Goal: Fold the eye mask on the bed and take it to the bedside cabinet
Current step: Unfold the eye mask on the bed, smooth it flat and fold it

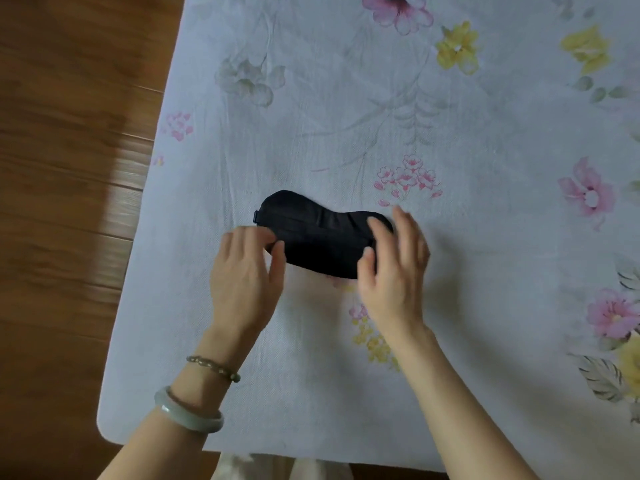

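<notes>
Flanking the plain black eye mask [320,237], left hand [244,268], right hand [393,268]

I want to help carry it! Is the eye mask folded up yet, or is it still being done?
Not folded yet. The black eye mask lies spread flat on the flowery bed sheet. The left hand is at its left end and the right hand at its right end, so folding looks about to begin. Left to do: fold it, then carry it to the bedside cabinet, which is not in view.
</notes>
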`<state>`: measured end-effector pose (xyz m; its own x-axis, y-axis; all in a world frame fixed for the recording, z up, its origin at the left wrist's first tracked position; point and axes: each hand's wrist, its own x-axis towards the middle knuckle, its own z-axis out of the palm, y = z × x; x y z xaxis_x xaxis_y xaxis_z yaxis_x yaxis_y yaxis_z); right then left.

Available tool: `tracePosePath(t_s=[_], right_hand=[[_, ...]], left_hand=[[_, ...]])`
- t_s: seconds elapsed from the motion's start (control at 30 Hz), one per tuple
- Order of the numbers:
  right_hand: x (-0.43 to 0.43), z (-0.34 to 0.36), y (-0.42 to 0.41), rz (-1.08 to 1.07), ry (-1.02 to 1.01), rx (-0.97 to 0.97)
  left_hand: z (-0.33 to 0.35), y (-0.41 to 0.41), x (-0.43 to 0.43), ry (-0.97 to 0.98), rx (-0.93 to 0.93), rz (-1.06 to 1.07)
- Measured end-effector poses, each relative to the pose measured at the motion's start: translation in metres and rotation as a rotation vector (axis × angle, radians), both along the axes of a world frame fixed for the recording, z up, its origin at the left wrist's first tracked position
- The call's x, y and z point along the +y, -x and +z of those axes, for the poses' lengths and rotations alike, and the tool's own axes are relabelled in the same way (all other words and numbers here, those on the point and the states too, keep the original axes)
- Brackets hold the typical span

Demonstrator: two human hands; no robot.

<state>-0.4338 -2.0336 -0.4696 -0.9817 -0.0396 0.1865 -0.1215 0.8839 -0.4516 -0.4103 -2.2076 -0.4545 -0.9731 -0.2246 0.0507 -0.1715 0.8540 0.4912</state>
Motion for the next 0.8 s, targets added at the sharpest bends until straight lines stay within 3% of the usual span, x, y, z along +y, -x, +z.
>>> tracePosePath(t_s=[0.1,0.27,0.47,0.8], right_hand=[[-0.022,-0.008,-0.005,0.257,-0.192,-0.115],[-0.029,-0.023,-0.005,0.395,-0.433,-0.28],[-0.027,-0.028,0.0,0.452,-0.493,-0.374],[0.001,-0.028,0.003,0.374,-0.449,-0.291]], left_hand=[[-0.013,0.005,0.008,0.058,0.005,-0.377],[-0.041,0.015,0.001,0.251,-0.095,-0.615],[-0.054,0.02,-0.005,0.353,-0.09,-0.694],[-0.052,0.024,-0.024,0.383,-0.106,-0.649]])
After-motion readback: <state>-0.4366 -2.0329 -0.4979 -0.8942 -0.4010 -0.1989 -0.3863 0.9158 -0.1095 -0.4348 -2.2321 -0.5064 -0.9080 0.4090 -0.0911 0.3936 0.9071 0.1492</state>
